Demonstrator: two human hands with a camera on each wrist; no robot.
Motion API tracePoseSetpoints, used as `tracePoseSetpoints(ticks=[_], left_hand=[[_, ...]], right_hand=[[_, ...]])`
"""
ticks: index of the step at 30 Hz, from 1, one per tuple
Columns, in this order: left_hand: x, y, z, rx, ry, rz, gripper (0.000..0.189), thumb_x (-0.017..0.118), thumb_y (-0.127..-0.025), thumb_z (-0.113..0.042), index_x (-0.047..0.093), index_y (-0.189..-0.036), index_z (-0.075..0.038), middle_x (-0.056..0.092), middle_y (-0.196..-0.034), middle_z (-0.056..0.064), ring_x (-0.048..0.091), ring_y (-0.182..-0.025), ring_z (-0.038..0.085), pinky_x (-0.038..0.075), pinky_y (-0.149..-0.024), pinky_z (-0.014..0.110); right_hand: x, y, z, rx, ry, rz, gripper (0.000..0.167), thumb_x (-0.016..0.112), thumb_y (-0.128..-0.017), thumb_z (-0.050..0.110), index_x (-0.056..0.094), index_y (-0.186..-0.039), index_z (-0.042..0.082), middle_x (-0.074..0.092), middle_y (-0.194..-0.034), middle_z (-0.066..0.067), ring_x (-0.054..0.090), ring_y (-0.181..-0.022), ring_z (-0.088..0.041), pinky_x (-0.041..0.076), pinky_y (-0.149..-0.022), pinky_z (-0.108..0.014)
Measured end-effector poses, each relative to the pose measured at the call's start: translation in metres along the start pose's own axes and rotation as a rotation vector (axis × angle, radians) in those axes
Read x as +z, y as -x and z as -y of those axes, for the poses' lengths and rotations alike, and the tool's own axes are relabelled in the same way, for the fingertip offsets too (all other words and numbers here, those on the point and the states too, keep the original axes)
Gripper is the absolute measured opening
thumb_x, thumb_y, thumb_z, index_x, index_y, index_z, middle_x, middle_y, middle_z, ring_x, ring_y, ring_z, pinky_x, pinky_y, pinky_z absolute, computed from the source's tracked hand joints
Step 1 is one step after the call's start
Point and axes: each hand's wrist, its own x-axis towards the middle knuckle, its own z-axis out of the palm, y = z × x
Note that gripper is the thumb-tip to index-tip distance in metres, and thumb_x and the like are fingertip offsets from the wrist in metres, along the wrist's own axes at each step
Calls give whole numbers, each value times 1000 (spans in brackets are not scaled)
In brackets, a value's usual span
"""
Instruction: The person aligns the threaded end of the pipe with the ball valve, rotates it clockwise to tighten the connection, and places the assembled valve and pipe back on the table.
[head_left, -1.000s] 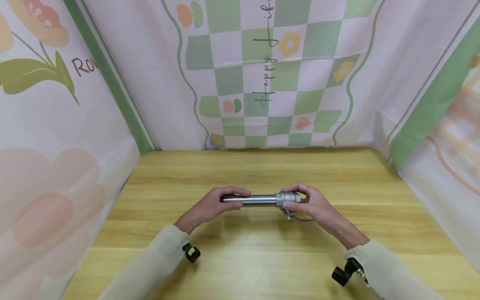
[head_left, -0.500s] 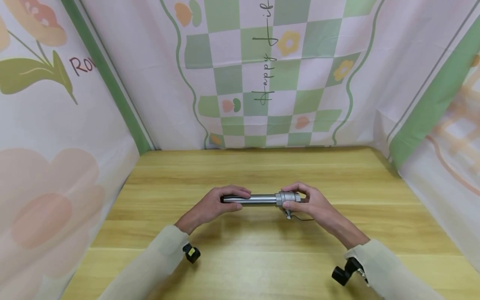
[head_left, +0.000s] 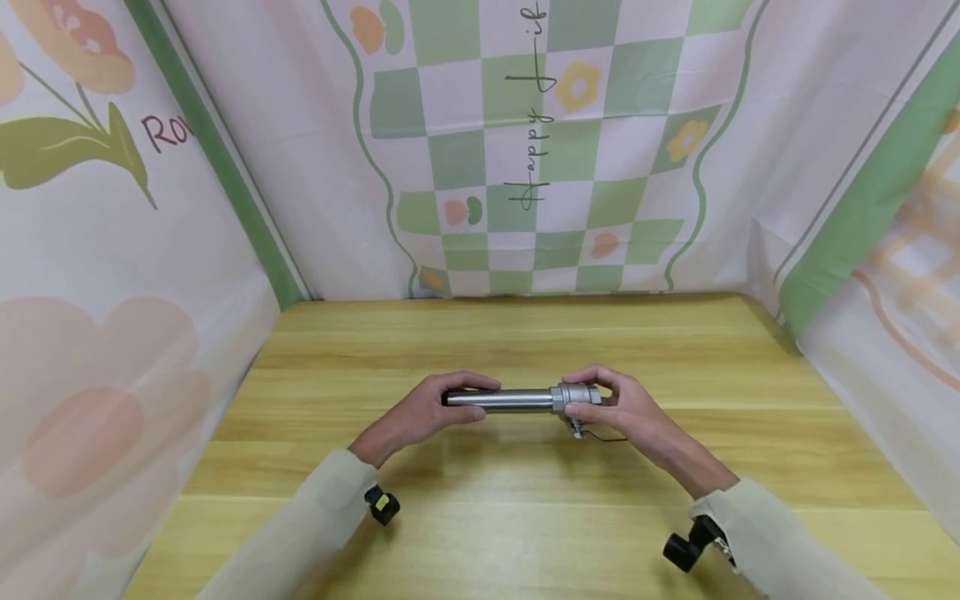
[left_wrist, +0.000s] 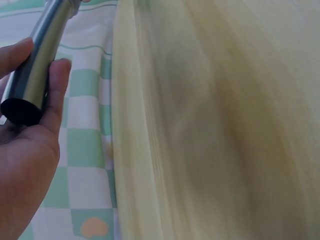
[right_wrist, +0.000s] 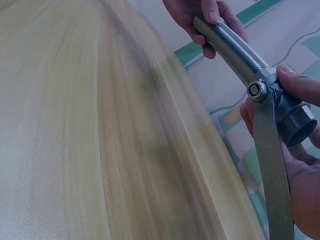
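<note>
A shiny steel pipe (head_left: pixel 521 401) is held level above the table, joined at its right end to a metal ball valve (head_left: pixel 576 394). My left hand (head_left: pixel 416 412) grips the pipe's free end, thumb in front and fingers behind. In the left wrist view the pipe's end (left_wrist: pixel 22 111) looks dark. My right hand (head_left: pixel 633 412) holds the valve body between thumb and fingers. The valve's flat lever handle (right_wrist: pixel 271 165) hangs beside that hand in the right wrist view, fixed by a nut (right_wrist: pixel 256 90). The threads at the joint are hidden.
Beneath both hands lies a wood-grain table (head_left: pixel 487 533). Printed cloth (head_left: pixel 517 167) hangs behind its far edge, with more cloth at the left (head_left: pixel 150 333) and right (head_left: pixel 862 400). A small black camera mount sits on each wrist.
My left fingers shift slightly on the pipe, lifting a little and settling back. The right hand and the valve stay where they were.
</note>
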Motion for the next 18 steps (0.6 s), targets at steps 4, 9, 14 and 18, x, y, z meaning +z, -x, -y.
tracePoseSetpoints(ticks=[4,9,14,18], left_hand=[[-3,-1,-1,-23,9,31,38,67,-110,-21,68,-148,-16,67,-149,8,70,-121,26,61,-104,43],[-5,-3,0,-57,34,93,38,58,-115,-23,64,-150,-8,65,-149,13,73,-116,28,62,-103,52],[-5,-3,1,-68,50,122,37,60,-114,-19,65,-150,-9,64,-148,17,72,-120,38,62,-101,54],[-4,-3,2,-59,52,115,39,63,-113,-17,64,-150,-6,64,-149,21,70,-122,45,63,-101,52]], right_hand=[[1,0,-1,4,1,3,45,78,-103,17,60,-141,0,53,-138,-29,73,-100,-25,65,-85,-38],[2,0,-2,-8,2,21,44,78,-103,16,61,-140,1,53,-138,-30,73,-101,-27,65,-83,-37],[3,-1,-3,-9,11,29,45,78,-103,16,60,-141,0,52,-138,-31,73,-103,-28,65,-83,-37],[3,-1,-3,-5,13,32,45,78,-103,17,60,-141,0,52,-138,-31,73,-103,-28,65,-83,-35]])
